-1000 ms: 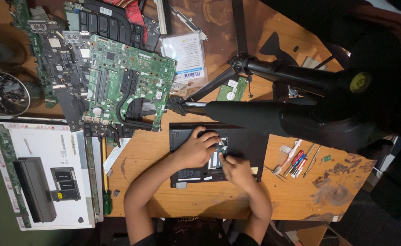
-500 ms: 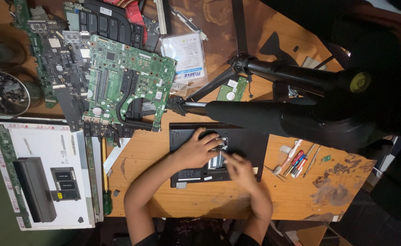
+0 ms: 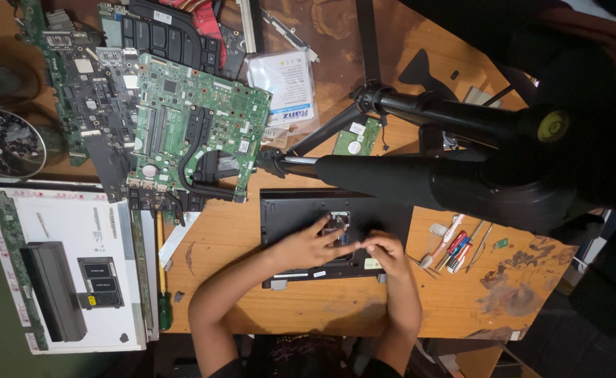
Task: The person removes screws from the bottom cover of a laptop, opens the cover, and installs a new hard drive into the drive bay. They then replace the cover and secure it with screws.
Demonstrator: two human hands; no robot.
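Since the frame 1 second back, the right hand (image 3: 386, 252) has slid from the lower right part of the black laptop base (image 3: 336, 234) toward its middle, so both hands now meet there. That base lies bottom-up at the middle of the wooden tabletop (image 3: 238, 231), just under the black tripod (image 3: 420, 175) that crosses the view. Left hand (image 3: 308, 245) lies flat on the base, fingers stretched out toward the small open bay with a metal part (image 3: 337, 222), its grip open and holding nothing. Right hand is curled, fingertips pinched together just beside the left fingertips; whether that grip holds some small piece, I cannot tell.

Right of the base lie several small screwdrivers (image 3: 451, 245) with red and white handles. A green circuit board (image 3: 196, 133) rests up and to the left, near a darker board (image 3: 91, 91). At the left edge sits a white screen panel (image 3: 63, 273) with a black battery (image 3: 52, 290) on it, and a green-handled screwdriver (image 3: 163, 294) lies beside it.
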